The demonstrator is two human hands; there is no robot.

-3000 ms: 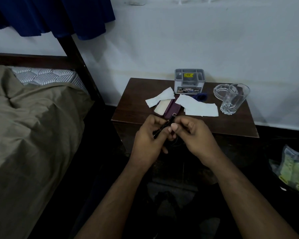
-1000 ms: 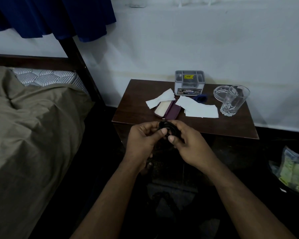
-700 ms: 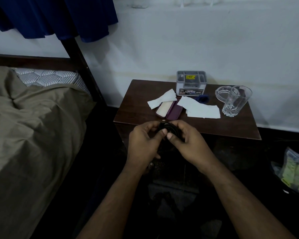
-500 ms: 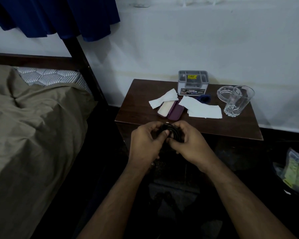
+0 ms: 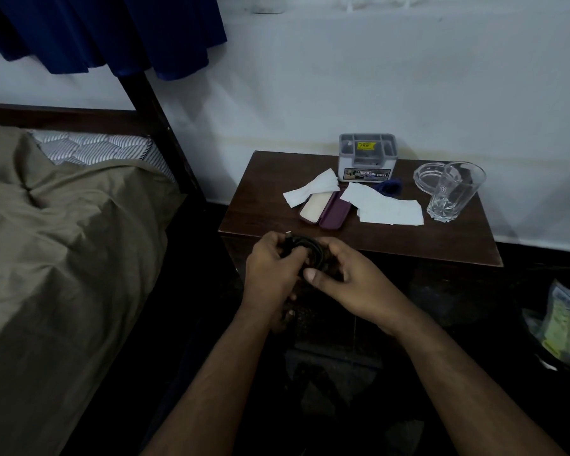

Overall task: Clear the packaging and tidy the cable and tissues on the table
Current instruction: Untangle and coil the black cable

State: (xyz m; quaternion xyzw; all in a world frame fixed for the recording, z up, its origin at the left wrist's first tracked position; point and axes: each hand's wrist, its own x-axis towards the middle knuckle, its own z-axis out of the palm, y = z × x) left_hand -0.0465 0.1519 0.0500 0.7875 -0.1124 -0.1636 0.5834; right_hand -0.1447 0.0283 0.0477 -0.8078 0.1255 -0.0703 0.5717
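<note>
A black cable point(image 5: 306, 246) is coiled into a small bundle, held in front of the near edge of the dark wooden table point(image 5: 260, 205). My left hand point(image 5: 272, 271) grips the coil from the left, and my right hand point(image 5: 349, 281) holds its right side with the thumb pressed in. On the table lie one white tissue point(image 5: 311, 190) at the left and a larger white tissue point(image 5: 387, 207) at the right. Between them rests an open purple case point(image 5: 333, 213) with a pale inside.
A grey organiser box point(image 5: 367, 158) stands at the table's back. A glass ashtray point(image 5: 426, 176) and a drinking glass point(image 5: 454, 190) sit at the right. A bed point(image 5: 63, 241) with an olive sheet fills the left. A plastic bag point(image 5: 563, 327) lies on the floor at the right.
The cable has gone from a loose strand between my fingers to a tight coil. Both hands have closed in around it just in front of the table's edge.
</note>
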